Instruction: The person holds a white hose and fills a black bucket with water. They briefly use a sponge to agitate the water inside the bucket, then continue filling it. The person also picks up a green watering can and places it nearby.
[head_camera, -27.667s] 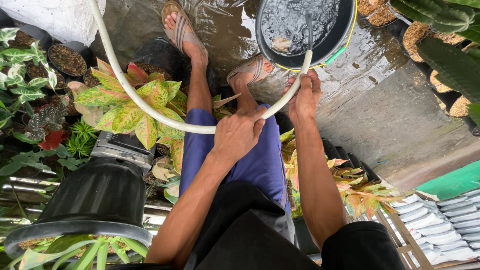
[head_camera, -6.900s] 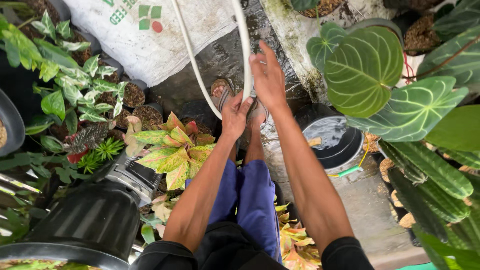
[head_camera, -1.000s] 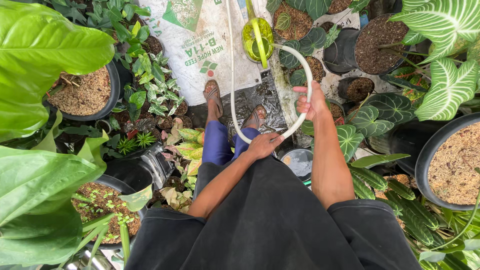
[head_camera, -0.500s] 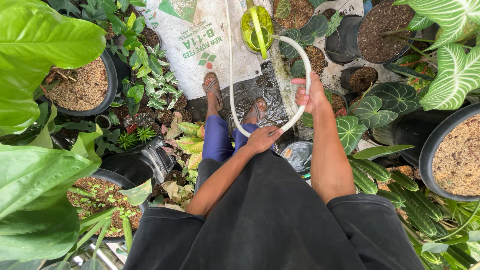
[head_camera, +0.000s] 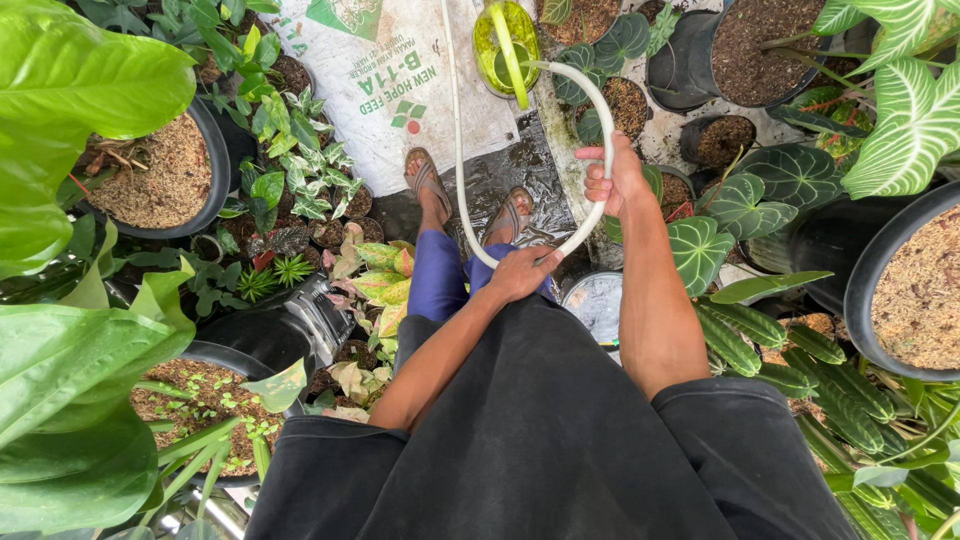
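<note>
A pale hose (head_camera: 457, 130) runs down from the top, loops under my left hand (head_camera: 521, 271) and curves up through my right hand (head_camera: 611, 180). Both hands are closed around it. The hose's free end reaches a yellow-green watering can (head_camera: 506, 42) standing on the wet ground ahead. My feet in brown sandals (head_camera: 428, 183) stand on wet pavement just below the can.
A white printed sack (head_camera: 380, 80) lies ahead of my feet. Black pots of soil (head_camera: 155, 170) and leafy plants crowd both sides. Big veined leaves (head_camera: 905, 110) fill the right. A small water-filled container (head_camera: 598, 303) sits by my right leg.
My view has shifted slightly closer. My right hand has raised the hose end towards the watering can, and both hands kept their hold.
</note>
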